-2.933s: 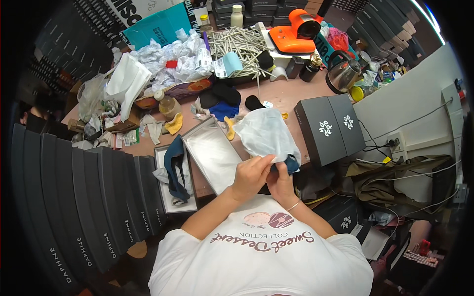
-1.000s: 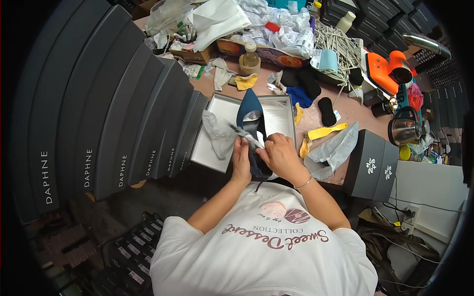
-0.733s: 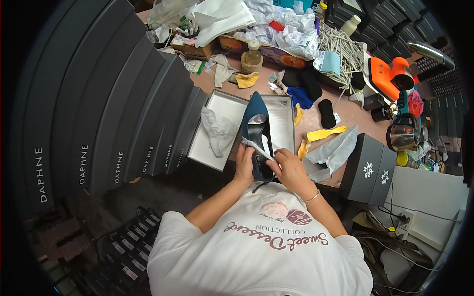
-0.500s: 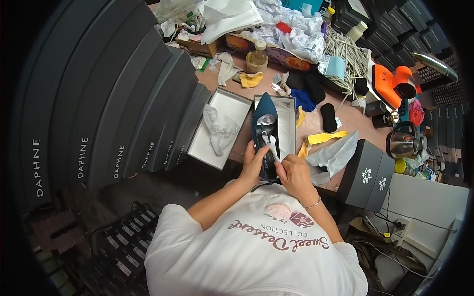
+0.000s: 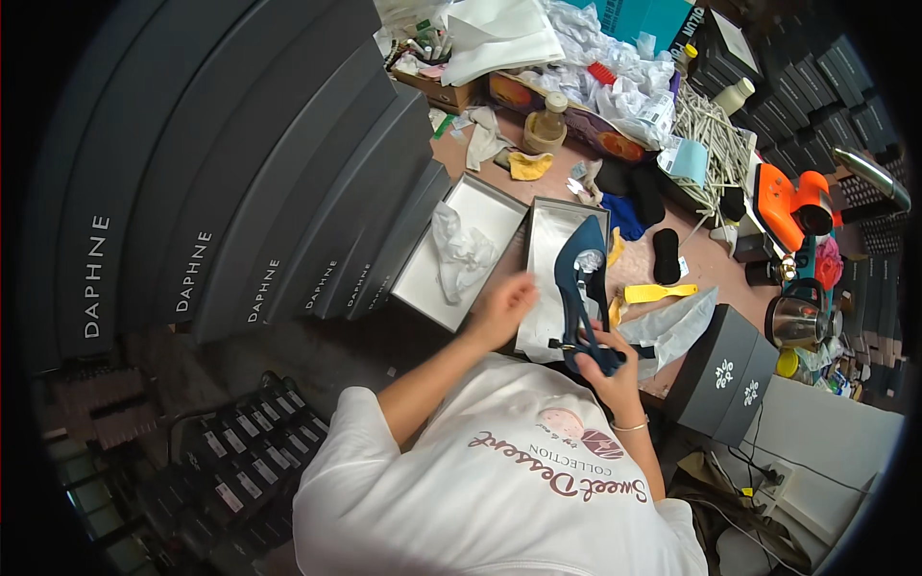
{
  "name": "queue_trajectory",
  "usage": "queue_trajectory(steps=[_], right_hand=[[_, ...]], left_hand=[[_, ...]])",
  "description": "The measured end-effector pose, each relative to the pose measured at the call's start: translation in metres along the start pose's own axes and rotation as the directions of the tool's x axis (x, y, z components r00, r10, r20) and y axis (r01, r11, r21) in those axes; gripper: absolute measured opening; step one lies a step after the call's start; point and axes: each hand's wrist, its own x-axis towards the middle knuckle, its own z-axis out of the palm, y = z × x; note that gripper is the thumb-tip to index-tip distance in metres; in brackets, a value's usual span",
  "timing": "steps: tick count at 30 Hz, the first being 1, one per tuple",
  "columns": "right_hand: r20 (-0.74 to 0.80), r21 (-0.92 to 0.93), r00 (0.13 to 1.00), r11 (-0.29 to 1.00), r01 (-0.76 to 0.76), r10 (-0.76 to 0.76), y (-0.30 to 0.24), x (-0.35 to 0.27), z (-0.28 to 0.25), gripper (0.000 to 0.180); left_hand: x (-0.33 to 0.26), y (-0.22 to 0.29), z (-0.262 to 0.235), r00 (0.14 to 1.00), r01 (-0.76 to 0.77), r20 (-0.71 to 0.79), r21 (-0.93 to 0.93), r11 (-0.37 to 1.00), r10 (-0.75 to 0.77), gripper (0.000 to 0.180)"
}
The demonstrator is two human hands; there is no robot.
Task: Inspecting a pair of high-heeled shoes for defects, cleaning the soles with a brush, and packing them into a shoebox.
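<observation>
A dark blue pointed slingback shoe is tilted above an open shoe box, its toe pointing away from me and crumpled white stuffing in its opening. My right hand is closed around its heel end, where dark straps show. My left hand is off the shoe, between the two box halves; its fingers look curled but are smeared by motion. White paper lines the grey shoe box under the shoe. To its left lies the open box lid with crumpled tissue paper in it.
Tall stacks of dark shoe boxes rise at the left. On the table lie a yellow shoehorn-like tool, a black pad, white paper and a bottle. Closed dark boxes and a glass pot stand right.
My left hand has let go of the shoe and drawn away to the left. The shoe has tilted, and my right hand has moved to its heel end. The whole view has shifted.
</observation>
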Motion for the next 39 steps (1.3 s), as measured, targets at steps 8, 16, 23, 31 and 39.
queue_trajectory(steps=[8,16,23,31,39], right_hand=[[0.037,0.042,0.992,0.991,-0.126,0.125,-0.003,-0.014,-0.01,0.029],[-0.072,0.163,0.98,0.971,-0.174,0.188,0.009,-0.021,-0.018,0.026],[-0.194,0.227,0.967,0.966,-0.119,0.165,0.003,-0.017,-0.047,0.026],[-0.349,0.517,0.919,0.856,0.023,0.186,0.01,-0.031,-0.056,0.049],[-0.247,0.787,0.968,0.593,0.172,0.047,-0.021,-0.053,-0.092,0.052]], left_hand=[[0.064,-0.018,-0.115,0.994,0.103,-0.083,0.923,0.371,-0.069,0.021],[0.037,0.2,-0.098,0.833,-0.172,-0.064,0.915,0.365,0.55,0.012],[-0.007,0.164,-0.097,0.832,-0.485,0.541,0.605,0.632,0.121,0.016],[0.076,0.231,-0.085,0.948,-0.286,-0.025,0.379,0.88,0.319,0.014],[0.074,0.145,0.023,0.543,-0.832,0.786,0.456,0.314,0.296,0.013]])
